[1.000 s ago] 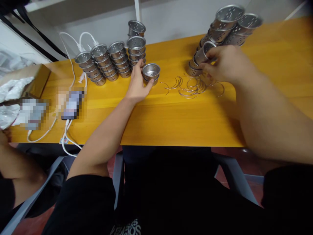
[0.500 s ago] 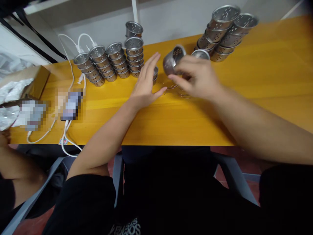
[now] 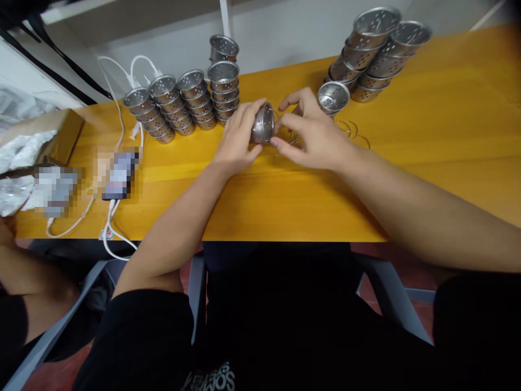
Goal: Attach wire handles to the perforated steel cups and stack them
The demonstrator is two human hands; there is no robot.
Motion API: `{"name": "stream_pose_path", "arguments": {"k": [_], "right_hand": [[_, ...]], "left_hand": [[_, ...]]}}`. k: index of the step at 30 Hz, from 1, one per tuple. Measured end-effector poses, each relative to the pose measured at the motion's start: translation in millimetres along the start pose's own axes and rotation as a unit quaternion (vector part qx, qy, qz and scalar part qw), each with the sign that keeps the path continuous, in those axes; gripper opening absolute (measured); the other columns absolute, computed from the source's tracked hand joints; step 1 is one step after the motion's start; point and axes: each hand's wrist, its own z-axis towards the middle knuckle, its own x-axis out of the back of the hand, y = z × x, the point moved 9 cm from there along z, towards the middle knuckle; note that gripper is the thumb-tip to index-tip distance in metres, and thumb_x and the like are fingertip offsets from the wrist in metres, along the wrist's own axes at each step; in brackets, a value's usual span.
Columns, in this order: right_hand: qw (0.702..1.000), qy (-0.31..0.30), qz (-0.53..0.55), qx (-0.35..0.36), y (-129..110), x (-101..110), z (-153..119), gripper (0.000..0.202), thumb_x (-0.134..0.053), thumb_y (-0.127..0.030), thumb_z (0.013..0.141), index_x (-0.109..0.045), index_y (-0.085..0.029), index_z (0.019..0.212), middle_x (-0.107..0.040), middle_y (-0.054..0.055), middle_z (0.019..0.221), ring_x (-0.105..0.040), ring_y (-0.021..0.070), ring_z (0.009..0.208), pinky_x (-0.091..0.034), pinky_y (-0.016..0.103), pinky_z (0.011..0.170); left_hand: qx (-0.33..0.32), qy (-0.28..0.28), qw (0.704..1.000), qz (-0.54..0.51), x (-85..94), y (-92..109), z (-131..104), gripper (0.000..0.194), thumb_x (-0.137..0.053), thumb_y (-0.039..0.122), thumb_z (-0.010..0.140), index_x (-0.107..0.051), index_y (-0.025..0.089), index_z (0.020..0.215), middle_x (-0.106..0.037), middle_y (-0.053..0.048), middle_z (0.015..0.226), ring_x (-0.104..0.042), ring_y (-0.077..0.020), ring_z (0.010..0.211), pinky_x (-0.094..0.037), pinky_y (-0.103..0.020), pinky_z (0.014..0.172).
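A perforated metal cup [image 3: 264,125] lies tilted on its side, its mouth facing right. My left hand [image 3: 239,136] is wrapped round its left side. My right hand [image 3: 311,130] is at the cup's mouth, thumb and index finger pinched at a thin wire near the rim; the exact grip is too small to make out. Thin wire rings [image 3: 354,130] lie on the table to the right, and more wire shows beneath my right hand. Behind my right hand stands another perforated cup [image 3: 334,98], upright.
Several stacks of perforated cups [image 3: 191,98] stand at the back left, and taller stacks [image 3: 374,54] at the back right. A phone [image 3: 120,176] with white cables lies on the yellow table [image 3: 264,212]. A cardboard box [image 3: 67,133] and another person's arm [image 3: 36,282] are at the left.
The cup that my right hand held has moved left and down into my left hand, which has closed round it. My right hand has shifted left and let go of the cup's body.
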Motion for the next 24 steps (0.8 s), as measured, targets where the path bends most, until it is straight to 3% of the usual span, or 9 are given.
{"name": "stream_pose_path", "arguments": {"k": [4,11,13,18,21,24], "right_hand": [[0.998,0.035,0.033,0.043,4,-3,4,0.058,-0.073,-0.086,0.124,-0.085,-0.043,0.162,-0.072,0.013,0.180,-0.064,0.0567,0.172,-0.051,0.080,0.150],[0.978,0.106,0.114,0.141,18,-3,10,0.062,-0.081,-0.097,0.116,-0.093,-0.041,0.141,-0.082,0.015,0.164,-0.073,0.0578,0.159,-0.058,0.087,0.142],[0.980,0.100,0.105,0.133,18,-2,10,0.059,-0.075,-0.098,0.118,-0.094,-0.047,0.141,-0.082,0.011,0.167,-0.073,0.0567,0.159,-0.058,0.089,0.141],[0.991,0.058,0.064,0.098,15,-1,7,0.059,-0.061,-0.097,0.123,-0.085,-0.066,0.166,-0.079,-0.002,0.180,-0.069,0.0560,0.167,-0.056,0.093,0.143],[0.993,0.063,0.051,0.087,13,3,5,0.058,-0.061,-0.093,0.123,-0.082,-0.069,0.172,-0.078,-0.002,0.182,-0.066,0.0568,0.172,-0.053,0.094,0.146],[0.993,0.101,0.023,0.052,19,13,5,0.056,-0.054,-0.087,0.128,-0.081,-0.065,0.172,-0.076,0.003,0.183,-0.061,0.0550,0.178,-0.052,0.091,0.149]], "left_hand": [[-0.011,-0.008,1.000,0.023,-1.9,1,0,0.094,-0.094,0.053,0.108,-0.054,0.037,0.191,-0.065,-0.014,0.190,-0.057,-0.0519,0.185,-0.035,-0.069,0.165],[-0.030,-0.039,0.994,0.094,-5.8,2,-3,0.092,-0.082,0.057,0.118,-0.044,0.035,0.198,-0.059,-0.018,0.195,-0.057,-0.0508,0.184,-0.039,-0.070,0.163],[-0.039,-0.034,0.994,0.095,-5.8,2,-3,0.090,-0.083,0.059,0.118,-0.045,0.036,0.197,-0.061,-0.018,0.194,-0.059,-0.0507,0.182,-0.041,-0.070,0.162],[-0.052,-0.019,0.994,0.097,-4.4,4,-3,0.088,-0.082,0.068,0.120,-0.048,0.036,0.195,-0.065,-0.019,0.189,-0.063,-0.0495,0.178,-0.046,-0.070,0.160],[-0.058,-0.016,0.994,0.093,-3.9,3,-3,0.088,-0.081,0.072,0.120,-0.048,0.037,0.194,-0.063,-0.019,0.189,-0.060,-0.0492,0.180,-0.045,-0.069,0.160],[-0.052,-0.008,0.995,0.082,-1.2,-4,-3,0.091,-0.081,0.080,0.118,-0.049,0.037,0.192,-0.059,-0.019,0.190,-0.056,-0.0499,0.184,-0.043,-0.069,0.161]]}}
